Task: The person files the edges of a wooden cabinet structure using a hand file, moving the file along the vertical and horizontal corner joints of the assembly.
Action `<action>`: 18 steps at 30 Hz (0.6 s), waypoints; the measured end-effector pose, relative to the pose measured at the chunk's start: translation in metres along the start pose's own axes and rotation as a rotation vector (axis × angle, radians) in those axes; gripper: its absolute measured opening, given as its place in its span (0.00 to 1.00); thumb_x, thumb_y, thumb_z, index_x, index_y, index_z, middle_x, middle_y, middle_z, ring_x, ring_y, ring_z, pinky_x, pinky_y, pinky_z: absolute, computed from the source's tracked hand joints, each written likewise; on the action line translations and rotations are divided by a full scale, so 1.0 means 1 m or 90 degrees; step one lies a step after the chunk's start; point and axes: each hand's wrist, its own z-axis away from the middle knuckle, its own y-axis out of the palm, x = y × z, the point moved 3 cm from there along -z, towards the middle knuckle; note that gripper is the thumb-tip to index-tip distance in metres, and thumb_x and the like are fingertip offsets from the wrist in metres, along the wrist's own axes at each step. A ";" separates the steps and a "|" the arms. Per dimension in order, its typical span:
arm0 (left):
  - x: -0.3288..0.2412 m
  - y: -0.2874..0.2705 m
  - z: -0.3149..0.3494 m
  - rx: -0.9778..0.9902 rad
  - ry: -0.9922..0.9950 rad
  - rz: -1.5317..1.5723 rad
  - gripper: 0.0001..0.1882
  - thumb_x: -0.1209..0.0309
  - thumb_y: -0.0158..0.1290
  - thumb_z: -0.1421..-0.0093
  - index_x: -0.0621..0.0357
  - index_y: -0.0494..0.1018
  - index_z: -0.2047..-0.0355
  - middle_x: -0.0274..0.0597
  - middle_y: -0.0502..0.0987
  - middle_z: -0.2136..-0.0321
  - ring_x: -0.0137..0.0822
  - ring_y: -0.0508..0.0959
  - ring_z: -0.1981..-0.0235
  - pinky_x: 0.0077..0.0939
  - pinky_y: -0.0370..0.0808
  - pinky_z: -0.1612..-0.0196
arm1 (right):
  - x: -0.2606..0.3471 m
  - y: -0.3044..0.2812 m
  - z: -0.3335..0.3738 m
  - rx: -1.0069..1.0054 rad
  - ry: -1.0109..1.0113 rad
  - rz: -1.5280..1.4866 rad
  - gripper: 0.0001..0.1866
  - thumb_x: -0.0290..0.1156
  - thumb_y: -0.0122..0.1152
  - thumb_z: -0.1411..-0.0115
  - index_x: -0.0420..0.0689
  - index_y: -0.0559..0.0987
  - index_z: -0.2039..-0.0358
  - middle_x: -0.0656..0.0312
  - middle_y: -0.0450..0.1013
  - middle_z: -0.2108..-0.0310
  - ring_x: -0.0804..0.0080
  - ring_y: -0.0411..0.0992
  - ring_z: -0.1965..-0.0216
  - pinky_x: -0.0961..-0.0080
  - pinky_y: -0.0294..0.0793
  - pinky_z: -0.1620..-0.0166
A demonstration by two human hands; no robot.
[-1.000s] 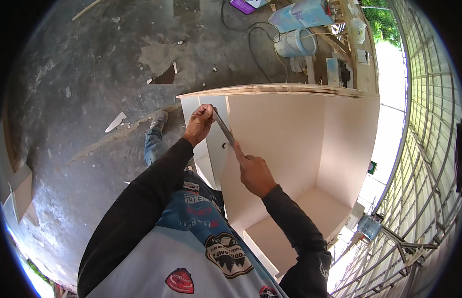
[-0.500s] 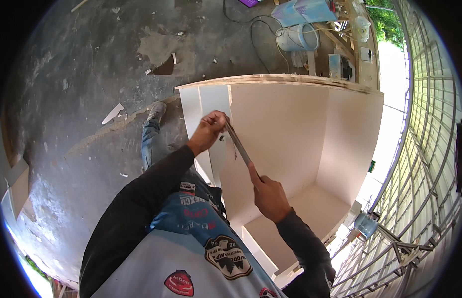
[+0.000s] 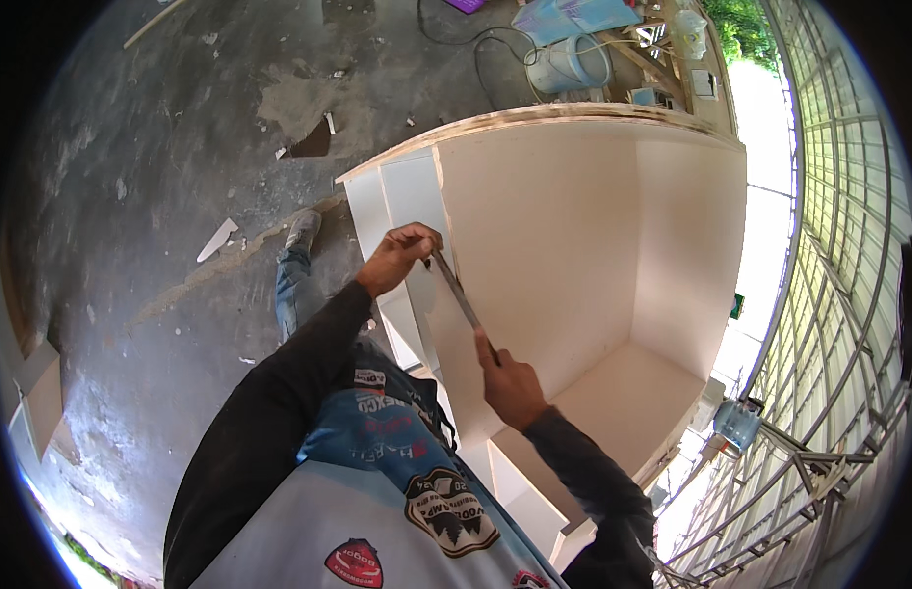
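Note:
A long, narrow, dark grey metal file point(image 3: 460, 298) slants across the front edge of a pale cabinet point(image 3: 544, 211). My left hand point(image 3: 405, 257) pinches its far tip between thumb and fingers. Lower right, my right hand point(image 3: 516, 389) is wrapped round the near end, hiding the handle, with the forefinger stretched along the shaft. The file lies along or just over the edge of the light grey front strip point(image 3: 416, 201); whether it touches cannot be made out.
A rough wooden edge point(image 3: 534, 115) runs along the cabinet's far side. Beyond stand a white bucket point(image 3: 564, 67), cables and a wooden frame. Offcuts point(image 3: 218, 240) lie on the concrete floor point(image 3: 171, 167) at left. A water jug point(image 3: 736, 428) stands at right near metal bars.
Both hands and the file have shifted slightly left in the picture, the right hand also a little lower. The view has shifted, so the cabinet's far edge sits higher.

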 end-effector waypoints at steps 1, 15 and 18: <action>-0.006 -0.013 -0.007 0.028 0.019 -0.033 0.09 0.65 0.57 0.31 0.58 0.79 0.61 0.32 0.80 0.63 0.24 0.73 0.62 0.22 0.69 0.54 | 0.005 0.008 -0.007 -0.024 -0.015 0.015 0.42 0.21 0.55 0.43 0.41 0.54 0.27 0.50 0.70 0.72 0.51 0.72 0.80 0.57 0.75 0.75; -0.045 -0.022 -0.038 0.235 -0.068 -0.225 0.07 0.68 0.61 0.36 0.57 0.82 0.61 0.31 0.82 0.62 0.27 0.78 0.54 0.30 0.71 0.44 | 0.006 0.024 -0.009 -0.061 0.016 0.012 0.44 0.21 0.56 0.44 0.42 0.54 0.27 0.51 0.70 0.73 0.52 0.72 0.80 0.57 0.76 0.74; -0.058 -0.009 -0.038 0.253 -0.091 -0.309 0.06 0.68 0.60 0.35 0.56 0.82 0.61 0.30 0.82 0.62 0.27 0.77 0.55 0.31 0.71 0.43 | 0.018 0.010 0.007 -0.040 0.060 -0.004 0.43 0.21 0.56 0.44 0.42 0.54 0.27 0.50 0.70 0.72 0.52 0.73 0.79 0.56 0.76 0.73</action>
